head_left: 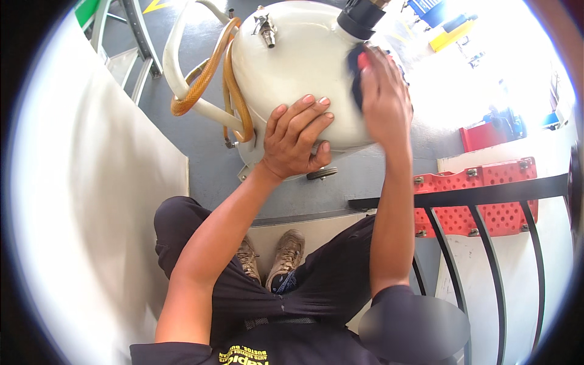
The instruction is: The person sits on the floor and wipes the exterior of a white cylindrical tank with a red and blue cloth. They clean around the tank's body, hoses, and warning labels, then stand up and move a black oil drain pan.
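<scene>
A rounded cream-white metal tank [286, 67] stands in front of me. My left hand [297, 137] lies on its near side, fingers stretched over the curved surface and holding nothing. On the tank's right side, my right hand [386, 100] presses a dark cloth [355, 79] with a red patch; the hand is slightly blurred and covers much of the cloth. A small metal valve [265, 29] sits on the tank top at left, and a black collar fitting [358, 23] rises above the cloth. A brown hose [210, 76] hangs over the tank's white tubular handle [176, 52].
A small wheel [322, 174] shows under the tank. At right, a black metal railing [486, 191] runs before a red perforated plastic panel with casters [493, 173]. A white wall [103, 182] closes the left side; a metal ladder-like frame [141, 36] stands beyond it.
</scene>
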The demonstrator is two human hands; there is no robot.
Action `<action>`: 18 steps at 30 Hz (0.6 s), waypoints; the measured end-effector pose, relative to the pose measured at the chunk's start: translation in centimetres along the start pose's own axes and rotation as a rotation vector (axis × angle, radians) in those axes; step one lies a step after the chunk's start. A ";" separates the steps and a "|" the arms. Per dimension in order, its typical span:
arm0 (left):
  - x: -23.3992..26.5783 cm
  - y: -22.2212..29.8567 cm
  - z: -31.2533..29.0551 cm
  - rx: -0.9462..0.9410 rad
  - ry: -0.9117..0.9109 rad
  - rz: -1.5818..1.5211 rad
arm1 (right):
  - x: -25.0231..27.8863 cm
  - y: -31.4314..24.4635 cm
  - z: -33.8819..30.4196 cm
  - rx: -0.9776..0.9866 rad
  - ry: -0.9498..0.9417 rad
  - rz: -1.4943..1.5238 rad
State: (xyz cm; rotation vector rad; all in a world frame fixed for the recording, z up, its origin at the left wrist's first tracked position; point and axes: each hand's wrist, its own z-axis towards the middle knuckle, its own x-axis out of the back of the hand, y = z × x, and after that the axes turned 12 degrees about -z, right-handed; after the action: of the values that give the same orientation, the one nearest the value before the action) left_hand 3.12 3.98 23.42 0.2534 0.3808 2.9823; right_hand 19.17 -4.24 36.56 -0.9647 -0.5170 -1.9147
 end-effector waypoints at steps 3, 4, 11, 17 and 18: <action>0.5 0.4 -0.2 0.019 -0.010 -0.040 | 2.2 -3.1 -4.8 0.144 0.120 -0.046; 0.5 0.5 -0.2 0.025 -0.020 -0.051 | 1.7 -2.6 -4.8 0.132 0.111 0.004; 1.1 1.0 -0.5 0.030 -0.032 -0.198 | 1.4 0.0 -0.7 -0.243 -0.066 0.003; 1.4 -0.7 -1.7 0.040 0.111 -0.526 | 0.8 -9.5 -5.8 0.303 0.108 -0.144; 1.4 -0.6 -1.2 0.038 0.137 -0.535 | 1.0 -9.8 -5.4 0.327 0.100 -0.126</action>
State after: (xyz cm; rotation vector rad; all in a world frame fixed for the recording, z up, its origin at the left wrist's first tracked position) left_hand 1.63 4.46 22.37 -0.0479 0.4384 2.4718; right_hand 8.22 -3.48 34.32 -0.6348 -0.8182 -1.9010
